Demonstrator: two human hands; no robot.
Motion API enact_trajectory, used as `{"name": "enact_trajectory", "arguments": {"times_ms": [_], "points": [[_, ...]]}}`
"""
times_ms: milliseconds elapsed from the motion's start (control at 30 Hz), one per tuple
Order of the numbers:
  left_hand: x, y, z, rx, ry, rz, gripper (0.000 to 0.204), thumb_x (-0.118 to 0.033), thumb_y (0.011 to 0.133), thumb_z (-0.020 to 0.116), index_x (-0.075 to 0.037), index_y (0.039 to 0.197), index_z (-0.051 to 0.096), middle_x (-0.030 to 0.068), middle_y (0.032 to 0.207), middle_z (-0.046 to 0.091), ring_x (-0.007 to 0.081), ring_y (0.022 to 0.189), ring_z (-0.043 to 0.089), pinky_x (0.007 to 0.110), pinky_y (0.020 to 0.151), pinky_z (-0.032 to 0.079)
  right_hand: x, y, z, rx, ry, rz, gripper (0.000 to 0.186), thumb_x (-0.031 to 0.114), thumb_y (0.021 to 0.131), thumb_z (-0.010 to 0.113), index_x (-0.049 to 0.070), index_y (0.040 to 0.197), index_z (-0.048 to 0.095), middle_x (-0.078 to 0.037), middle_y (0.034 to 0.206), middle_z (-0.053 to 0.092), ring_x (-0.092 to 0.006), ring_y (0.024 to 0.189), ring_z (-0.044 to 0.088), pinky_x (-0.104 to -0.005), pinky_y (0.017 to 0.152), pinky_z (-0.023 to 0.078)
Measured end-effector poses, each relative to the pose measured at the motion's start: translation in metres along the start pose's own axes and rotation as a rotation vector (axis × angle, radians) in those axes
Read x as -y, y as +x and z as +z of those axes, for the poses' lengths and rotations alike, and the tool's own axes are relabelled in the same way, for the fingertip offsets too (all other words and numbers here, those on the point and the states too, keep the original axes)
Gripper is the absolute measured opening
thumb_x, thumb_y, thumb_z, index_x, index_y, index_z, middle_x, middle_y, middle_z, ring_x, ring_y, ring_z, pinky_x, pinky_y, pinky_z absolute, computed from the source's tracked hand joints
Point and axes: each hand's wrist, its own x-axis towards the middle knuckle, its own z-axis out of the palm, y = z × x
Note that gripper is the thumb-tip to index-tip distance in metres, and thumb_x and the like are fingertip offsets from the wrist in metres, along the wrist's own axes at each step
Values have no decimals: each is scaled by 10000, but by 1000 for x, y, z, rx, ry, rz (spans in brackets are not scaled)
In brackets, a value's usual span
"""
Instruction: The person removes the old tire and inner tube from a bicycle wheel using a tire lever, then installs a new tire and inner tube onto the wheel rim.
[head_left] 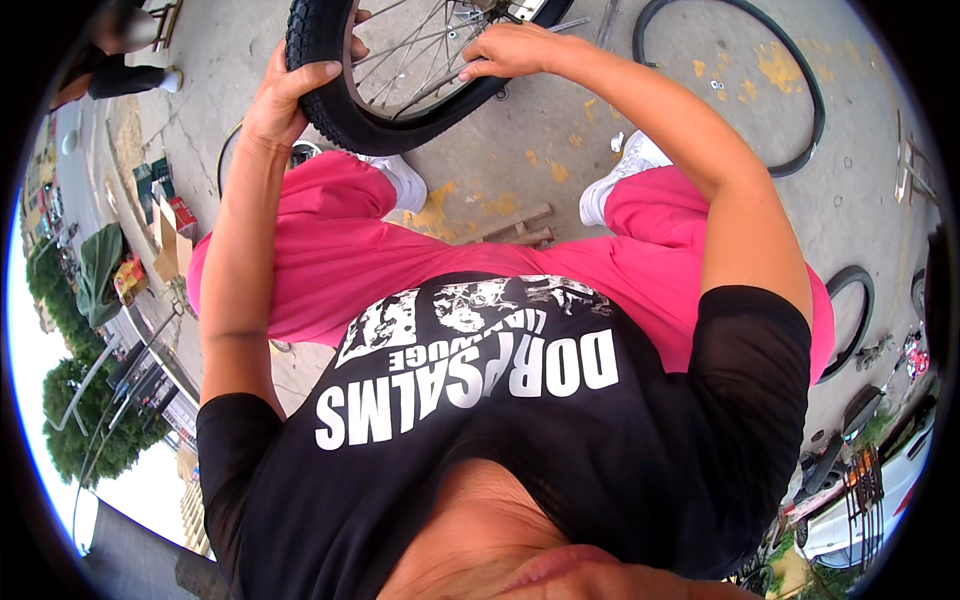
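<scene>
A bicycle wheel with a black knobbly tyre (335, 120) is raised at the top of the view, its spokes and hub partly cut off by the frame's edge. My left hand (290, 95) grips the tyre's left side, thumb over the tread and fingertips showing through the rim. My right hand (495, 55) is closed inside the wheel, over the spokes near the rim's right part; what exactly its fingers hold is unclear. Below the wheel are my white shoes (625, 170) and pink trousers (300, 230) on stained concrete.
A loose black tube or tyre (818, 110) lies at right, another ring (850, 325) behind it. Someone in dark trousers (125, 78) is at upper left. Cardboard boxes (170, 240) and a green cover (100, 270) are left, a white car (850, 520) and bike parts at lower right.
</scene>
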Motion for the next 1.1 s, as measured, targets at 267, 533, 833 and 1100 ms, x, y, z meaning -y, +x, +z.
{"name": "enact_trajectory", "arguments": {"times_ms": [267, 533, 833, 1100], "points": [[-12, 10, 5, -67, -80, -56, 564, -95, 653, 688, 16, 1186, 543, 100, 910, 636, 182, 853, 614, 303, 764, 527, 31, -23, 8, 31, 70, 93, 460, 515, 888, 508, 87, 949, 668, -104, 828, 669, -309, 853, 634, -438, 732, 477], [-28, 15, 17, -51, -106, -1, 460, -77, 677, 646, 9, 1123, 569, 98, 844, 630, 167, 768, 606, 270, 678, 511, 28, -50, -10, 1, -30, 163, 483, 546, 880, 503, 93, 930, 664, -129, 850, 660, -324, 866, 625, -442, 735, 478], [-25, 13, 23, -43, -74, 43, 487, -58, 651, 634, 22, 1127, 566, 93, 848, 627, 170, 776, 604, 270, 699, 501, 18, -59, -10, -35, -1, 258, 497, 556, 871, 512, 91, 937, 677, -101, 873, 674, -304, 889, 633, -430, 754, 483], [-26, 11, 25, -52, -69, 77, 516, -73, 630, 647, 27, 1130, 569, 86, 858, 623, 169, 789, 595, 269, 703, 488, 13, -39, 9, -18, 3, 226, 500, 565, 865, 516, 107, 981, 681, -127, 919, 671, -312, 932, 624, -442, 772, 485]]}}
